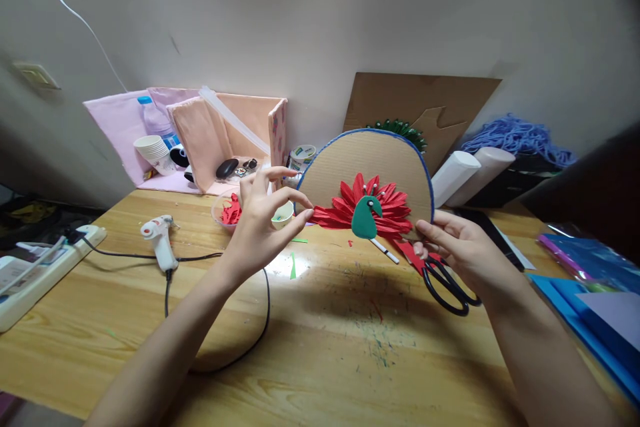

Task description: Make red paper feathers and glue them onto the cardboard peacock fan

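Our right hand (457,237) grips the blue-rimmed cardboard panel (327,173) at lower right, presumably steadying it; our left hand (264,217) pinches a red paper petal (328,217) at the panel's left.

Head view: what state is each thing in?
Blue-edged cardboard, held up
Right hand, closed on cardboard
Left hand, pinched at a red petal
Scissors, blades hidden, open or shut unclear
Glue gun, unheld; on or off unclear
Paper cups, stacked
Bottle, capped
Plastic bowl, holding red scraps
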The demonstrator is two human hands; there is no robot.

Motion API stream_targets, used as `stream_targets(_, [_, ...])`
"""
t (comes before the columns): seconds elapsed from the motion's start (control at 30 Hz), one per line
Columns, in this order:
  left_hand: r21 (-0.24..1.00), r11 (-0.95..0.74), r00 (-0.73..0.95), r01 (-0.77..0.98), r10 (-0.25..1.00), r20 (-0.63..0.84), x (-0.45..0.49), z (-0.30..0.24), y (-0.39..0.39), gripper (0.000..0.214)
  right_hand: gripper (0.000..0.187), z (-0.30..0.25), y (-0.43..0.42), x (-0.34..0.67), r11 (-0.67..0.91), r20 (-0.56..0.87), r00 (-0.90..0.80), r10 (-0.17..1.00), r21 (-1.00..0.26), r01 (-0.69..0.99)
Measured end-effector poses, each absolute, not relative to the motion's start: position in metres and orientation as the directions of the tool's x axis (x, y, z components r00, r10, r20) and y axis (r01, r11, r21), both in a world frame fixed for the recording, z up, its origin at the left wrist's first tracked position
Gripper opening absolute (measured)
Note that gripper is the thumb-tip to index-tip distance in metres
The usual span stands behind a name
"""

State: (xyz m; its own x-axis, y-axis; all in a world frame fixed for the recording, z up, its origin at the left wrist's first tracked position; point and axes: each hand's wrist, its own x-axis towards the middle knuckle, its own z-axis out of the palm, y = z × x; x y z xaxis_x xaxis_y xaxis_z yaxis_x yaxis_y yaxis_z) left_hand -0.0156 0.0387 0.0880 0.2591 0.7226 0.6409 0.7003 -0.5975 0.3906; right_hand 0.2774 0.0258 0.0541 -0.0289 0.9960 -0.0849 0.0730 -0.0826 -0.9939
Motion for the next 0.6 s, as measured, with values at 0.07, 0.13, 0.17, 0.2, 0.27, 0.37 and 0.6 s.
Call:
stream_targets(0.07, [0.379,-0.596,0.253,0.708,0.715,0.652,-0.0157,0.0884,0.0389,0.009,0.029,0.0543,0.0259,0.2776,-0.086,-0.089,-0.034,0.995,-0.994,0.067])
stream_targets(0.13, [0.38,-0.594,0.252,0.709,0.717,0.65,-0.0158,0.0882,0.0394,0.012,0.029,0.055,0.0256,0.2773,-0.083,-0.086,-0.037,0.996,-0.995,0.063])
stream_targets(0.17, [0.384,-0.592,0.253,0.709,0.721,0.645,-0.0157,0.0879,0.0396,0.012,0.029,0.0554,0.0253,0.2772,-0.081,-0.083,-0.037,0.996,-0.995,0.063])
stream_targets(0.2, [0.39,-0.589,0.252,0.708,0.726,0.64,-0.0155,0.0873,0.0397,0.012,0.029,0.0558,0.0249,0.2771,-0.077,-0.08,-0.037,0.996,-0.995,0.064])
stream_targets(0.27, [0.403,-0.584,0.248,0.705,0.735,0.631,-0.0148,0.086,0.0397,0.011,0.029,0.0564,0.024,0.2769,-0.07,-0.073,-0.039,0.997,-0.995,0.068])
stream_targets(0.37, [0.423,-0.572,0.231,0.703,0.746,0.625,-0.0132,0.0847,0.0393,0.012,0.028,0.0572,0.0235,0.2765,-0.064,-0.068,-0.047,0.997,-0.995,0.08])
stream_targets(0.6, [0.531,-0.511,0.219,0.676,0.828,0.517,-0.0189,0.0818,0.0443,0.018,0.037,0.049,0.0238,0.2797,-0.115,-0.125,-0.056,0.991,-0.981,0.159])
